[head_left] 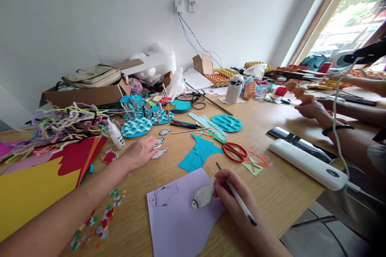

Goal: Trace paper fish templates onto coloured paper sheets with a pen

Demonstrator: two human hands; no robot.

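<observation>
My left hand reaches over the table, fingers stretched out, the fingertips touching small paper fish cutouts. One grey cutout lies just beyond the fingers and another small blue-grey fish is farther back. In my right hand is a ballpoint pen, its tip pointing away from me. The same hand's fingers also pinch the tail of a white paper fish with drawn scales, over a sheet of purple paper. A fish outline is drawn on that sheet's left side.
Red-handled scissors lie by blue paper pieces. A glue bottle, coloured paper and pipe cleaners are at left. Decorated blue discs stand behind. At right are a white power bank-like device, a phone and another person's hands.
</observation>
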